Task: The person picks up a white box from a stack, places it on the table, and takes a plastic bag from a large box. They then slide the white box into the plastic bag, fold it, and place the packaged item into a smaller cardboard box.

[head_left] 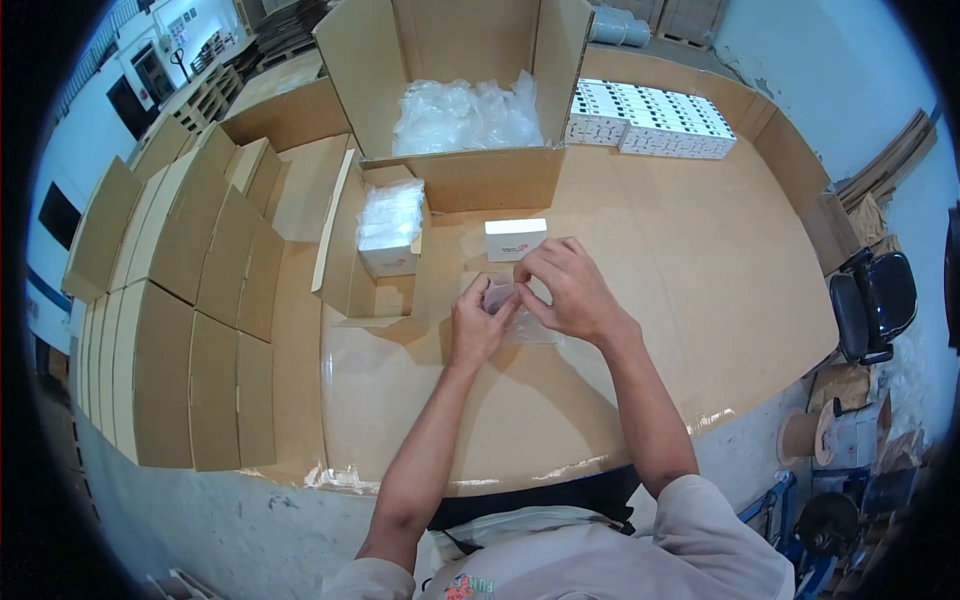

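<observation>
My left hand (477,322) and my right hand (574,290) meet over the middle of the cardboard-covered table (690,290). Between them is a clear plastic bag (530,328), pinched by the fingers of both hands near its upper edge. Just beyond the fingers, a small white box (515,240) with faint print rests on the table. To the left of my hands stands an open cardboard box (337,245), partly filled with white boxes in clear plastic (389,235). Its near end shows bare cardboard bottom.
A large open carton (480,180) full of clear plastic bags (465,115) stands at the back. Rows of white boxes (675,120) sit at the back right. Brown cardboard boxes (165,385) are stacked along the left. A low cardboard wall (790,150) borders the far right edge.
</observation>
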A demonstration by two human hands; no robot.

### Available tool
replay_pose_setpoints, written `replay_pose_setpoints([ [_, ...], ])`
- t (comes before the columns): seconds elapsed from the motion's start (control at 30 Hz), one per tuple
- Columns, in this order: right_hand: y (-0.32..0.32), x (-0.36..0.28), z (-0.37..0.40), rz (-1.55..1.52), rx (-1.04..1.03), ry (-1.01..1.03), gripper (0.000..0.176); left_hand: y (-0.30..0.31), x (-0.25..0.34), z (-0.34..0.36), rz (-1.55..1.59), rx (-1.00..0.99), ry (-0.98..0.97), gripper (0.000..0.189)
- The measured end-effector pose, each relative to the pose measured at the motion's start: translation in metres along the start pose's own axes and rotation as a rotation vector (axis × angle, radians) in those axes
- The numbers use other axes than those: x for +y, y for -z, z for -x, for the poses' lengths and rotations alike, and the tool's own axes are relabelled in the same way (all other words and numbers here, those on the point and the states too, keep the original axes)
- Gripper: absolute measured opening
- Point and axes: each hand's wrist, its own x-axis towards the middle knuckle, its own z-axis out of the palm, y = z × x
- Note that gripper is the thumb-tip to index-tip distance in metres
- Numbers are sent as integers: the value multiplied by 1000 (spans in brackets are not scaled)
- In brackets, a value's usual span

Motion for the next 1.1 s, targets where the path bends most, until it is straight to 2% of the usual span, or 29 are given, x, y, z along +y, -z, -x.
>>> replay_pose_setpoints([
  [0.13, 6, -5, -8, -97, -129, -53, 14, 3, 7, 2, -11, -31, 4, 26],
  [0.23, 0, 8, -10, 4, -252, -35, 15, 0, 6, 2, 41, -20, -84, 30],
  [0.33, -2, 7, -15, -79, -222, -72, 14, 6, 18, 4, -73, -132, -28, 34],
  [0.43, 8, -4, -22, -84, -287, -188, 14, 6, 27, 7, -19, -157, 6, 38],
  [0.53, 2, 3, -19, -141, -233, -102, 14, 8, 16, 4, -125, -190, 93, 38],
  [0.63, 8, 4, -19, -172, -209, -149, 15, 8, 26, 5, -70, -201, 115, 36],
  [0.83, 4, 40, -23, -659, 421, -333, 16, 5, 3, 0, 84, -157, 94, 33],
  [0.93, -12, 70, -14, -706, 447, -356, 19, 7, 7, 0, 31, -138, 101, 35],
  [1.1, -43, 93, 1, -747, 321, -339, 30, 8, 6, -1, -11, -110, 86, 37],
])
